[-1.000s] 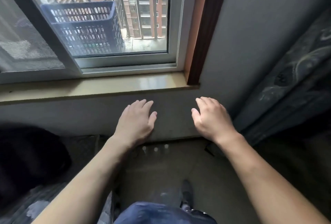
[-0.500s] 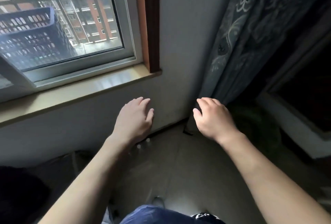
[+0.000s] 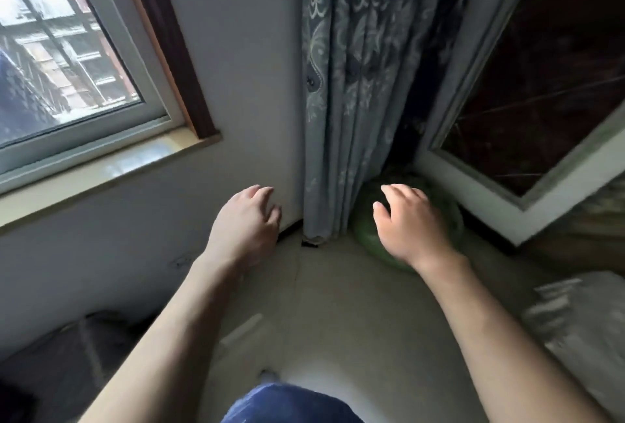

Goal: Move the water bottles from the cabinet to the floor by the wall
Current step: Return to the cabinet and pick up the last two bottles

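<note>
My left hand (image 3: 248, 223) hangs in the air in front of the white wall (image 3: 250, 77), fingers loosely curled, holding nothing. My right hand (image 3: 411, 223) floats above a green watermelon (image 3: 368, 236) on the floor, fingers relaxed and empty. No water bottle shows in this frame. A white-framed cabinet (image 3: 473, 206) with a dark interior stands at the right.
A patterned grey-blue curtain (image 3: 351, 84) hangs in the corner down to the floor. A window (image 3: 67, 50) with a pale sill (image 3: 111, 165) fills the upper left. A blurred pale bundle (image 3: 581, 321) lies at the lower right; dark shapes sit at the lower left.
The view has swung to the right: the window slid left, the bottle caps by the wall dropped out of sight, and the curtain, watermelon and cabinet came in. Both hands stayed empty.
</note>
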`<state>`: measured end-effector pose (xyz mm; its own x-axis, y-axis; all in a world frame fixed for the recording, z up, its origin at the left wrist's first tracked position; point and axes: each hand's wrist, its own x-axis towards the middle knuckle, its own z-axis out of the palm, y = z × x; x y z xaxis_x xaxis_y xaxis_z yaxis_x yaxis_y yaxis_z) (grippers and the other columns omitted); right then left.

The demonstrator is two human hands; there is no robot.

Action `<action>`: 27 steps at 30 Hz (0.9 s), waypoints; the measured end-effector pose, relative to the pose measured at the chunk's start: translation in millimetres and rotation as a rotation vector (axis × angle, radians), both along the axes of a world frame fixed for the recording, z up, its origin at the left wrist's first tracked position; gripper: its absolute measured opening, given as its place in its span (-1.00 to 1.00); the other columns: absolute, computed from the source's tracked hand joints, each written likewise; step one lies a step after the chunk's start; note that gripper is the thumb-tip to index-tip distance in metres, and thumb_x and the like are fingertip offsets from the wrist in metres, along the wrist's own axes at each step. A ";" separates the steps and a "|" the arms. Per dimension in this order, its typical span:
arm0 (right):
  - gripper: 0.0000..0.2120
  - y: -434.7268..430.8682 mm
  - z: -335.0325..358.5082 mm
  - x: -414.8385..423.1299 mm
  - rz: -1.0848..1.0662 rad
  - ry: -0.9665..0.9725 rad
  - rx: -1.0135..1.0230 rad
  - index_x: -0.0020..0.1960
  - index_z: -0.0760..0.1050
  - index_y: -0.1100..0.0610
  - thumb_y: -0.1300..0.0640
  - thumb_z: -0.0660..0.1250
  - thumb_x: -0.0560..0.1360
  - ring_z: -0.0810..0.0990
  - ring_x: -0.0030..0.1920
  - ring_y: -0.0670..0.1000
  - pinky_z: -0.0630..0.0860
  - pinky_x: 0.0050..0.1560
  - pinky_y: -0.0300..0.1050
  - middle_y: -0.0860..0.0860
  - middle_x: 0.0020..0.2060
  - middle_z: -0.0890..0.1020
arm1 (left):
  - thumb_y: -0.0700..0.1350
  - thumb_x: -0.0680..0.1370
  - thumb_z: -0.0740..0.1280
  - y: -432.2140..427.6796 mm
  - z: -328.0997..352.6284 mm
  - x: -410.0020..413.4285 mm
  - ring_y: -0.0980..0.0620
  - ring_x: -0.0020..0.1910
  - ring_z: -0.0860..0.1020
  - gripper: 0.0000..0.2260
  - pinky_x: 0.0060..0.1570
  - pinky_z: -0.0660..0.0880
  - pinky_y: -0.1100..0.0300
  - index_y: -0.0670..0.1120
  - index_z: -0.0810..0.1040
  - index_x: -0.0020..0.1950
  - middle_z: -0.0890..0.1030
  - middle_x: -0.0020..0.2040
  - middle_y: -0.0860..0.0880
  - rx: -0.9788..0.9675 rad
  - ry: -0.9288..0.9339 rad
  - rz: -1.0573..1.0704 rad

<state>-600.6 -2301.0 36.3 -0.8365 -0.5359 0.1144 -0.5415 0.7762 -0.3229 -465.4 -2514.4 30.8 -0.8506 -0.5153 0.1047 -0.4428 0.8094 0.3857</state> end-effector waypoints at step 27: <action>-0.58 333.4 1.7 -58.0 -0.417 -0.104 0.105 0.36 0.39 0.18 -0.02 0.06 0.63 0.41 0.31 0.15 0.37 0.30 0.03 0.11 0.32 0.48 | 0.04 0.62 0.15 286.7 -4.3 -176.6 -0.13 0.36 0.40 -0.61 0.33 0.36 0.01 -0.04 0.42 0.41 0.47 0.38 -0.06 -0.034 -0.051 -0.473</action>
<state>-658.6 -1967.6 38.0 -0.9878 -0.1545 -0.0190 -0.1439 0.9528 -0.2674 -642.0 -2227.7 26.5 -0.9955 -0.0677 0.0666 -0.0409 0.9384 0.3430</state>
